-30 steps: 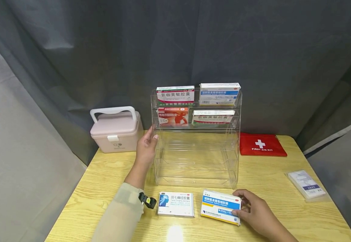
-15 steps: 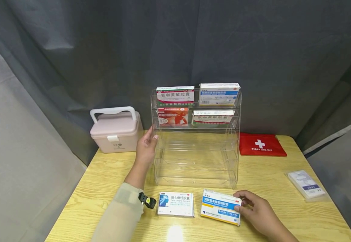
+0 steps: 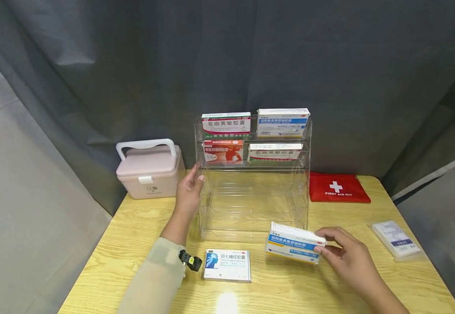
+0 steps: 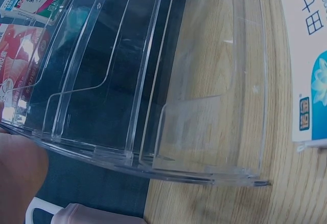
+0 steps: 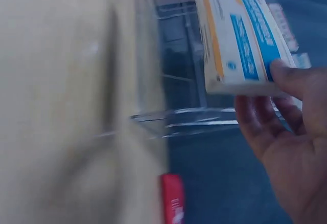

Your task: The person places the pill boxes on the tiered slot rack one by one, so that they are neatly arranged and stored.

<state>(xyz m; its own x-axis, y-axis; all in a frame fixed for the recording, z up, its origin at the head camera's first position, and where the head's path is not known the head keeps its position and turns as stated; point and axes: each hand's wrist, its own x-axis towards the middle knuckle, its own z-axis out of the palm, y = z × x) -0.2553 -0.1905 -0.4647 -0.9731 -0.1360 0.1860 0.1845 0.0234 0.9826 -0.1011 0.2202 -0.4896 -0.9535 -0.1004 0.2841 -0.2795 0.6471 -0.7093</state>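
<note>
My right hand (image 3: 351,255) pinches a white, blue and yellow medicine box (image 3: 295,246) by its right end, thumb on the front face. The box is tilted and raised off the table, before the lower right of a clear tiered display rack (image 3: 251,224). In the right wrist view the thumb lies on the box's face (image 5: 240,35), the other fingers behind it. My left hand (image 3: 188,192) holds the rack's left side edge; some of its fingers are hidden. A flat white and blue medicine box (image 3: 227,265) lies on the table before the rack.
The rack's upper tiers hold a green-and-pink box (image 3: 226,125), a blue-and-white box (image 3: 283,123), a red box (image 3: 223,151) and a white-green box (image 3: 275,152). A pink lidded case (image 3: 149,172) stands left. A red first aid pouch (image 3: 339,187) and clear packet (image 3: 396,240) lie right.
My right hand has lifted the white, blue and yellow box off the table and tipped it more upright, slightly toward the rack. My left hand stays at the rack's side.
</note>
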